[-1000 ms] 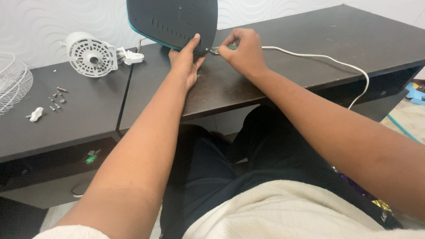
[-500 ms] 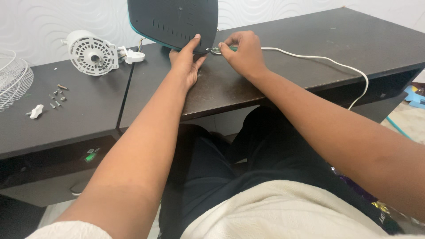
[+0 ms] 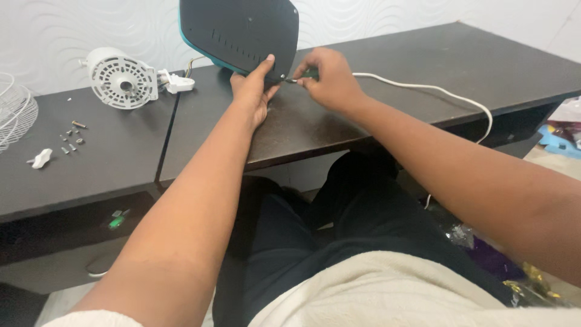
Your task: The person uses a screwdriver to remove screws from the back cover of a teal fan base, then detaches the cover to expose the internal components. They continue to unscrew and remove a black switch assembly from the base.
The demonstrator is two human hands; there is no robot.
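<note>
My left hand presses flat against the dark base, which stands tilted on the desk. Just right of the base, my right hand pinches a small green-handled tool, its tip touching the base's lower edge.

The dark base plate looks like matt plastic, smooth, with a teal plastic edge. The surface under it is dark brown wood-look board, smooth with a faint sheen. The white cord has a smooth rubbery skin. The white motor housing is glossy moulded plastic, the small screws beside it bright metal. The wire guard is thin white-coated metal. The wall shows embossed, wavy white paper.
</note>
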